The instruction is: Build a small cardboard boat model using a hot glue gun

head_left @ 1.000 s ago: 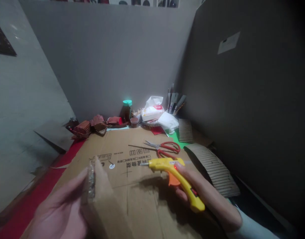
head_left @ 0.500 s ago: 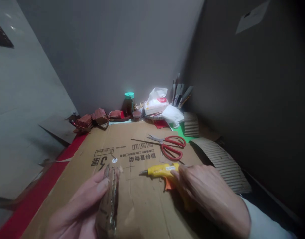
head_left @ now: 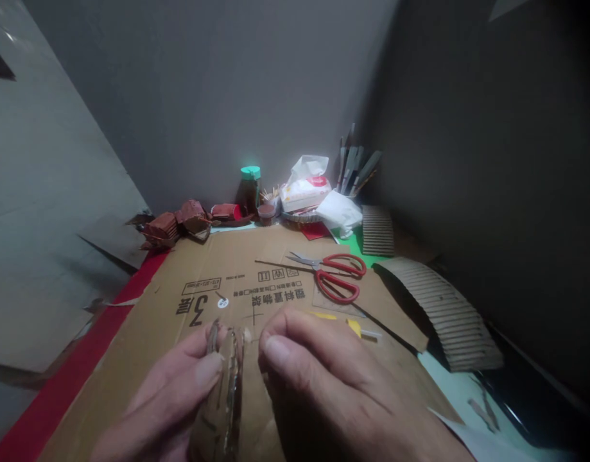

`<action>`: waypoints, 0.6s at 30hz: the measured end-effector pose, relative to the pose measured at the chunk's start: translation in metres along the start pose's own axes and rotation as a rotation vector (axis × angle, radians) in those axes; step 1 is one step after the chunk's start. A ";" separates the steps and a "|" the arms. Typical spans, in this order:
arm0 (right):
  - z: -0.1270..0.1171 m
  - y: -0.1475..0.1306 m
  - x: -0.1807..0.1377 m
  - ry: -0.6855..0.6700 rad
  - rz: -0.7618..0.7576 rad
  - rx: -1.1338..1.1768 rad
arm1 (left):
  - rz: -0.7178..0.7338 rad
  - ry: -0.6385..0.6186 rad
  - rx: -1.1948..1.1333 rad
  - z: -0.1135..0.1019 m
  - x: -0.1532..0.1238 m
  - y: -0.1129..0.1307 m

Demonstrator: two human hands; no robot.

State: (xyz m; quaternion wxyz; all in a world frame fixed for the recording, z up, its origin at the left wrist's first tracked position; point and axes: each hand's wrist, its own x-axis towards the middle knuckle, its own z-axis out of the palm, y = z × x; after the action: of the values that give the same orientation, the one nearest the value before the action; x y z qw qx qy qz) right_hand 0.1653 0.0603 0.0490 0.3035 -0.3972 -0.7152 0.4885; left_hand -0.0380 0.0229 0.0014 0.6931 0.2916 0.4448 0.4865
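My left hand (head_left: 164, 398) grips a small folded cardboard piece (head_left: 225, 398), held upright and edge-on over a large flat cardboard sheet (head_left: 227, 256) with printed characters. My right hand (head_left: 333, 385) is closed around a yellow glue gun (head_left: 355, 326); only bits of its yellow body and the glue stick show behind the fingers. The right thumb and forefinger sit right beside the top edge of the cardboard piece. The gun's nozzle is hidden.
Red-handled scissors (head_left: 336, 276) lie on the sheet beyond my hands. A curved corrugated strip (head_left: 443, 308) lies at the right. Along the back wall are a green-lidded jar (head_left: 250, 186), a tissue pack (head_left: 304, 189), a holder of tools (head_left: 355, 167) and reddish-brown folded pieces (head_left: 179, 224).
My right hand has brought the glue gun left and toward me, up against the cardboard piece. My left hand turned that piece edge-on. The view tilted downward.
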 end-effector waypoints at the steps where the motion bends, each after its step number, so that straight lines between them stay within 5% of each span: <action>1: 0.000 -0.001 0.000 -0.009 0.005 0.020 | 0.014 -0.043 0.033 -0.011 0.002 -0.001; 5: 0.001 -0.008 0.002 -0.046 -0.020 0.021 | 0.083 -0.146 0.187 -0.030 0.004 0.002; 7: 0.002 -0.010 0.002 -0.056 -0.022 0.020 | 0.007 -0.189 0.142 -0.019 -0.001 0.004; 12: 0.002 -0.005 -0.002 -0.069 -0.068 -0.049 | 0.018 0.015 -0.002 0.022 -0.009 0.004; 15: 0.002 -0.006 -0.008 -0.027 0.003 -0.115 | -0.009 0.013 -0.019 0.025 -0.007 0.000; 18: 0.001 -0.012 -0.012 0.043 0.070 -0.138 | -0.040 -0.120 -0.006 0.014 -0.003 -0.004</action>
State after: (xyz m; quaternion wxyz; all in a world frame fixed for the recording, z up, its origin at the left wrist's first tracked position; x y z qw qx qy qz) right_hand 0.1669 0.0467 0.0597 0.2737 -0.4522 -0.7261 0.4398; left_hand -0.0237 0.0194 0.0051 0.7290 0.3095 0.4067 0.4554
